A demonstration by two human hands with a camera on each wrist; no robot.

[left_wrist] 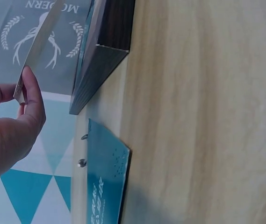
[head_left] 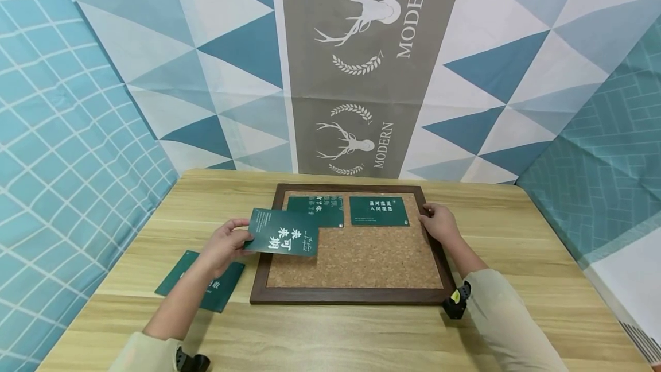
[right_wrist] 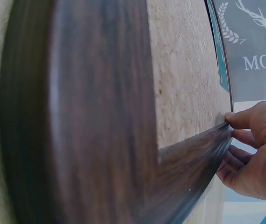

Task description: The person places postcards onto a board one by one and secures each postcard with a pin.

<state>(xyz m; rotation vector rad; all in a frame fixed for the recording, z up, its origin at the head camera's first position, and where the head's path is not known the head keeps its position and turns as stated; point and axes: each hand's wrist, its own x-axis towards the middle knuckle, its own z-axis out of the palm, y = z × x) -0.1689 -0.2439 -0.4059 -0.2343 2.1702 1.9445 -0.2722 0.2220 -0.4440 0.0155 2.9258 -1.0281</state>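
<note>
My left hand (head_left: pixel 227 247) pinches a green card (head_left: pixel 281 232) with white lettering by its left edge, between thumb and fingers. The card hangs above the upper left part of a cork board (head_left: pixel 356 260) in a dark wooden frame. In the left wrist view the card (left_wrist: pixel 37 49) shows nearly edge-on. My right hand (head_left: pixel 442 223) grips the frame's right side near the far corner; in the right wrist view the thumb and fingers of that hand (right_wrist: pixel 256 144) meet the frame's edge. Two green cards lie on the cork: one (head_left: pixel 379 211) at right, another (head_left: pixel 330 218) partly covered by the held card.
More green card (head_left: pixel 227 286) lies on the wooden table (head_left: pixel 330 337) left of the board, partly hidden under my left forearm. Two small shiny objects (left_wrist: pixel 82 163) show beyond it in the left wrist view. A patterned cloth wall (head_left: pixel 346 73) stands behind the table.
</note>
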